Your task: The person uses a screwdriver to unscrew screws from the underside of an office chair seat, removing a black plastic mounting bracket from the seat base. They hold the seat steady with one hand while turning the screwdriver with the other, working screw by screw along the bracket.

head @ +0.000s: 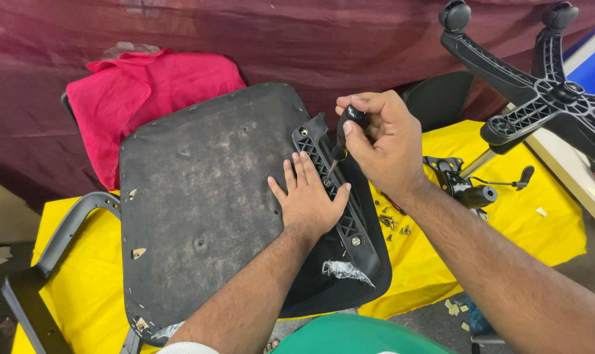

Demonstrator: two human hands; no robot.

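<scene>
The screwdriver (343, 134) handle is mostly wrapped inside the right hand (383, 141); its tip meets the black bracket (340, 196) at a point too small to resolve. The left hand (307, 200) covers part of the seat underside (205, 196). The chair base (540, 92) is cut by the right edge (two castors visible). Small fasteners (392, 224) cannot be told apart.

From where I watch, my left hand (308, 200) and right hand (384, 141) are bare, no gloves, rings or watch. Both forearms are uncovered; a white sleeve edge (183, 348) shows at the bottom of the frame.
</scene>
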